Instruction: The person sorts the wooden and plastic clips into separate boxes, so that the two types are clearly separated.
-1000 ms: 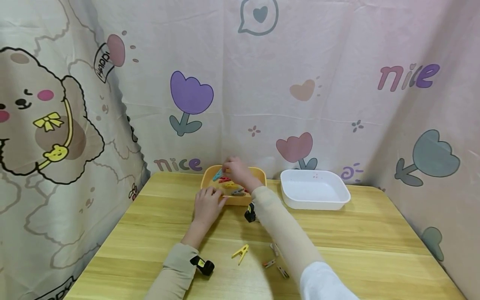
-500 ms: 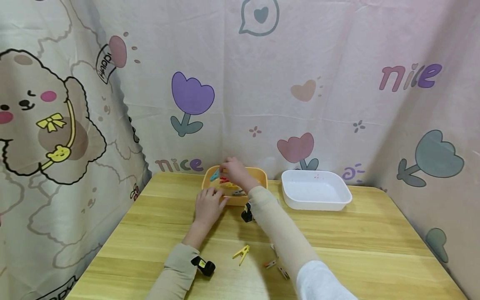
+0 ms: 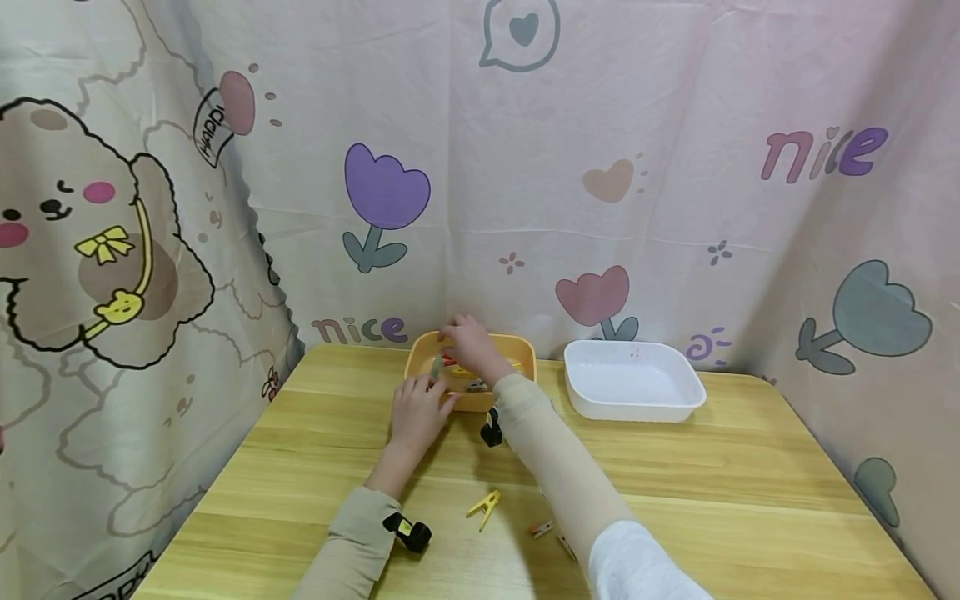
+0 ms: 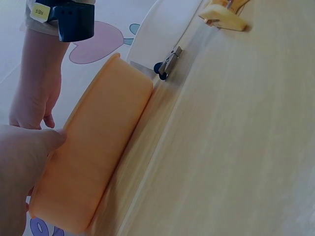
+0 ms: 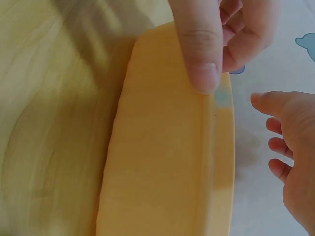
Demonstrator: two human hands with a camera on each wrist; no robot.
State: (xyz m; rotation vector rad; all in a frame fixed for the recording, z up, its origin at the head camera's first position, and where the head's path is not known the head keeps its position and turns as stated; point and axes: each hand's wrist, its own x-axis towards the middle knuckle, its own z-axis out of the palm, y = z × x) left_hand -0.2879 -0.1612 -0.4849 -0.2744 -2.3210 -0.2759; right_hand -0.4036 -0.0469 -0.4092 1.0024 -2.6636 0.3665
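My left hand (image 3: pixel 415 412) grips the near-left rim of a yellow plastic box (image 3: pixel 472 403), the thumb on its outer wall (image 4: pixel 93 142) and the fingers over the rim. Above the box is my right hand (image 3: pixel 476 346); in the right wrist view the right hand (image 5: pixel 300 142) has thumb and fingers apart with nothing between them. A blue-green clothespin (image 3: pixel 437 367) shows between the hands at the box's left side, blurred in the right wrist view. Red clothespins (image 3: pixel 448 360) and a grey one (image 3: pixel 477 386) lie in the box, partly hidden by the right hand.
A white plastic tray (image 3: pixel 630 411) stands right of the box. On the table are a yellow clothespin (image 3: pixel 483 506), a red-tipped one (image 3: pixel 542 528) and another clothespin (image 3: pixel 566 547) partly behind the right forearm. A printed curtain hangs behind the table.
The blue-green clothespin has left my right fingers and is lower, closer to my left hand. The right hand moved slightly left earlier; the left hand keeps its hold on the rim.
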